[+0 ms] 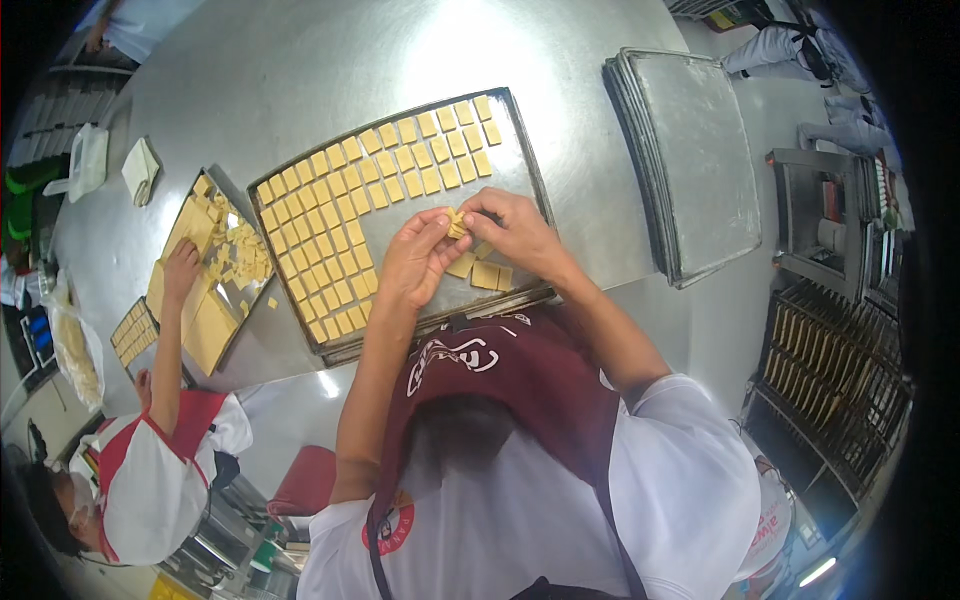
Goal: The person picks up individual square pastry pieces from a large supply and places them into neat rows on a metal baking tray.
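Note:
Both hands meet over a metal baking tray (411,217) that bears rows of pale yellow rectangular dough pieces (330,217). A small stack of dough pieces (455,223) sits in the fingers of my left hand (420,255). My right hand (514,229) pinches the same stack from the other side with thumb and forefinger. Below my right hand, several loose dough pieces (486,274) lie bunched near the tray's front edge, some touching one another. The neat rows fill the tray's left side and its far edge. The tray seems to rest on another tray.
On the right stands a stack of metal trays (690,157). To the left, a co-worker's hand (181,270) touches dough slabs on another tray (244,315) holding scraps. A folded cloth (140,172) and plastic container (88,161) lie farther left. A loaded rack (825,360) stands right.

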Tool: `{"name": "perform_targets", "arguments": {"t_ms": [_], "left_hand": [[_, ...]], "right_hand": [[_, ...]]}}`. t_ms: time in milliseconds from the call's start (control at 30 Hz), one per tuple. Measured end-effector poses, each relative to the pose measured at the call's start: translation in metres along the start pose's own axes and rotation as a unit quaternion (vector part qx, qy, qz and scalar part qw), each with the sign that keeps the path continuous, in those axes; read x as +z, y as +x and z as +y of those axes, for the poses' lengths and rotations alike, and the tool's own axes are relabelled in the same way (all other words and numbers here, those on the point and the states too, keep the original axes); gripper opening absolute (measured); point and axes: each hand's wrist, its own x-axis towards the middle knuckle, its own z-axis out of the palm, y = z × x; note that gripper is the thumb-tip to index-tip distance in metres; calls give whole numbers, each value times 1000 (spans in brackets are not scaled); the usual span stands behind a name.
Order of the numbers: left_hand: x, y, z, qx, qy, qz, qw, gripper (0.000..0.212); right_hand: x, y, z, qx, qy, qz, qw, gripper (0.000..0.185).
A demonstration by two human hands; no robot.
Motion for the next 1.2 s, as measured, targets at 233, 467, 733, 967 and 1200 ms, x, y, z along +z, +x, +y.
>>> {"name": "perform_targets", "arguments": {"t_ms": [233, 467, 733, 967, 1200], "left_hand": [[-2, 5, -3, 11, 5, 8, 1000, 17], [1, -6, 3, -9, -23, -17, 1000, 30], [7, -16, 2, 9, 59, 16, 998, 40], [11, -18, -2, 66, 258, 24, 964, 44], [12, -13, -12, 108, 332, -2, 937, 50]], "right_hand": [[2, 0, 3, -43, -32, 21, 998, 21], [-10, 14, 30, -40, -98, 204, 973, 12], [-20, 22, 58, -172, -396, 194, 881, 20], [-18, 13, 29, -117, -377, 187, 900, 24], [-10, -3, 3, 80, -8, -52, 995, 35]]}}
